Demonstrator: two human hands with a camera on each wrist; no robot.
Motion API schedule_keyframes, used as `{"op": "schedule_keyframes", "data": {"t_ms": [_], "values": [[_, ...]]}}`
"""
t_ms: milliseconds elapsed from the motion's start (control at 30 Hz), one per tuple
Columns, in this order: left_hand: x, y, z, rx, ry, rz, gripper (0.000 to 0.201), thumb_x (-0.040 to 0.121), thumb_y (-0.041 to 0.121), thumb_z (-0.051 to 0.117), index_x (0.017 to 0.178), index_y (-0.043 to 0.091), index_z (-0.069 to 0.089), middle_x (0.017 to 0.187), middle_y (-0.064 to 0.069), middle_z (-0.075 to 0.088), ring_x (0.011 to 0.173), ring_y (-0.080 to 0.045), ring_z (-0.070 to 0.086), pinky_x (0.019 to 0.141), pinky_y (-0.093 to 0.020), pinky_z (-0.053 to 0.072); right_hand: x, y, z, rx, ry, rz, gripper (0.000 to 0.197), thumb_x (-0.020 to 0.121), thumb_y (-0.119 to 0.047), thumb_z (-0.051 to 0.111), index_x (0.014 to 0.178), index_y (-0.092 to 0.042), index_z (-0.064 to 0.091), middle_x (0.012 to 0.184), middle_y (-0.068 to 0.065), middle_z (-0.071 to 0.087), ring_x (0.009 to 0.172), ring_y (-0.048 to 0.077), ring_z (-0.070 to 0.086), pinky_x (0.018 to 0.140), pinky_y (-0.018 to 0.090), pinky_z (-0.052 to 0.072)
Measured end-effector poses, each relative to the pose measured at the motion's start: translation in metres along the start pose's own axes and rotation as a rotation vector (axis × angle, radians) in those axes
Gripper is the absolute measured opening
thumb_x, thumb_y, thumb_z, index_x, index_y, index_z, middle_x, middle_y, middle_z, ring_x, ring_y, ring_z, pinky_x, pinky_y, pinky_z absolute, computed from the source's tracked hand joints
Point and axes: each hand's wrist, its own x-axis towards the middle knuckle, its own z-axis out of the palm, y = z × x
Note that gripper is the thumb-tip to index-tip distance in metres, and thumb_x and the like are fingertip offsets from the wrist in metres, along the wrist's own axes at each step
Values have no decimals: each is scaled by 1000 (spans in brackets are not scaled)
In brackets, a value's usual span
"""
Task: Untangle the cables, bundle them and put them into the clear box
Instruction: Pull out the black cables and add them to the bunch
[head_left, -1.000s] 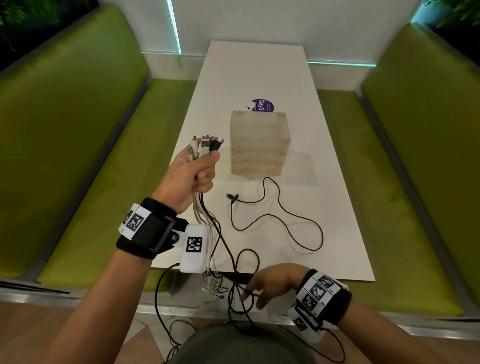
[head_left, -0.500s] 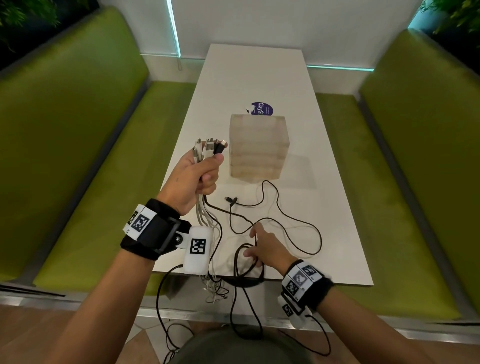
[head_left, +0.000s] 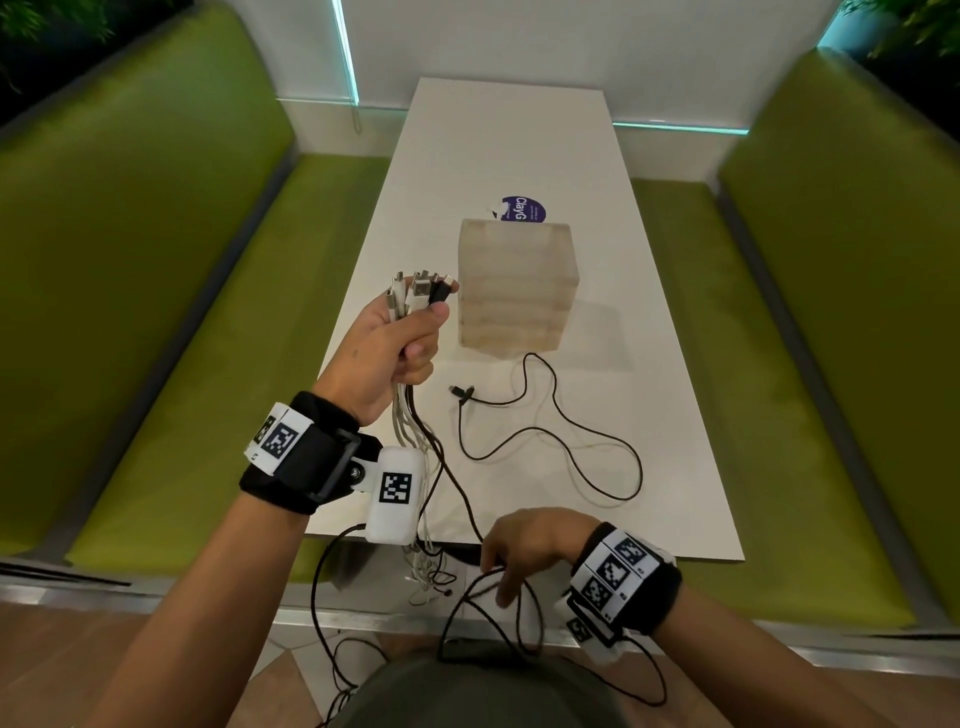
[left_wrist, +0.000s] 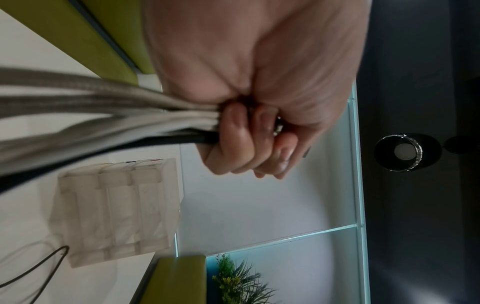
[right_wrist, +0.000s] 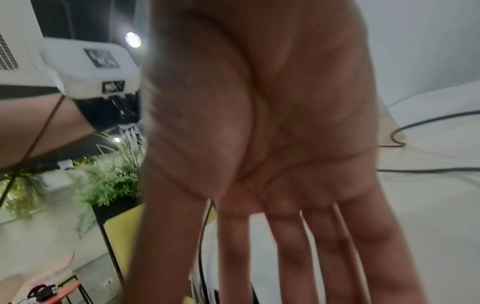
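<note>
My left hand grips a bundle of white and black cables just below their plugs, held upright above the white table left of the clear box. In the left wrist view my left hand's fingers curl tightly round the cables, with the box behind. The strands hang past the table's front edge. One black cable lies looped on the table. My right hand hovers at the front edge, fingers straight, a black cable loop hanging against them. In the right wrist view the hand is spread.
A round purple label lies behind the box. Green benches flank the table on both sides. Wrist-camera leads dangle below my arms near my lap.
My right hand has drawn back from the tabletop to the front edge, with the black loop now over the edge. My left hand keeps its grip in place.
</note>
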Motion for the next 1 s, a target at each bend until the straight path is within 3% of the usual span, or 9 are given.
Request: {"op": "schedule_keyframes", "data": {"t_ms": [67, 167, 367, 433, 533, 667, 800, 900, 1000], "values": [[-1, 0, 2, 1, -2, -3, 28, 89, 14, 55, 117, 7, 54, 47, 8, 28, 38, -4, 21, 39, -19, 13, -5, -2, -2, -110, -86, -19, 58, 80, -42, 70, 131, -22, 52, 133, 1, 54, 120, 22, 49, 98, 39, 42], [-2, 2, 1, 1, -8, 3, 33, 88, 15, 57, 118, 12, 47, 46, 9, 29, 38, -4, 20, 38, -19, 14, -13, 0, -5, -87, -65, -79, 41, 89, -35, 60, 126, -17, 59, 131, 3, 58, 120, 20, 50, 98, 37, 40], [-5, 6, -1, -9, 30, 19, 17, 96, 9, 49, 108, 10, 60, 47, 9, 29, 39, -4, 19, 39, -20, 13, -15, 26, -27, 204, 235, -13, 19, 87, -20, 60, 99, -7, 68, 92, 7, 68, 68, 13, 60, 62, 24, 47], [-5, 6, 0, -4, 36, 24, 14, 97, 12, 47, 99, 9, 60, 47, 9, 30, 39, -4, 19, 39, -20, 12, -9, 31, -38, 268, 447, -8, 16, 89, -16, 61, 103, -10, 66, 100, 4, 65, 75, 11, 58, 66, 21, 45], [-5, 5, 0, 12, 19, 33, 18, 98, 18, 48, 83, 11, 55, 47, 9, 32, 38, -4, 20, 39, -19, 14, 11, 32, -51, 223, 704, -11, 26, 90, -25, 61, 113, -15, 63, 117, 3, 59, 107, 19, 54, 90, 29, 42], [-6, 4, -1, -25, 11, 41, 25, 99, 21, 46, 75, 13, 49, 48, 8, 34, 40, -4, 23, 39, -17, 19, 38, 19, -56, 155, 658, 45, 45, 86, -44, 62, 122, -17, 57, 119, 6, 59, 114, 22, 48, 93, 35, 41], [-8, -2, -4, -67, 84, 31, 28, 100, 20, 44, 74, 15, 46, 51, 5, 43, 41, -6, 28, 39, -18, 26, 55, 16, -46, 76, 675, 116, 33, 86, -31, 62, 112, -12, 57, 111, 13, 62, 104, 30, 57, 83, 34, 44], [-10, -8, -9, -91, 162, -8, 27, 100, 21, 43, 75, 13, 46, 55, -1, 58, 41, -10, 44, 41, -19, 37, 45, 19, -57, 349, 785, 44, 12, 88, -24, 59, 91, -13, 63, 97, 7, 66, 93, 25, 60, 78, 33, 44], [-8, -14, -10, -57, 223, -18, 24, 101, 23, 42, 80, 13, 46, 64, -3, 70, 45, -10, 56, 43, -19, 44, 11, 12, -74, 761, 995, -184, 6, 88, -17, 58, 83, -19, 58, 86, 1, 70, 85, 20, 63, 76, 32, 43]]}}
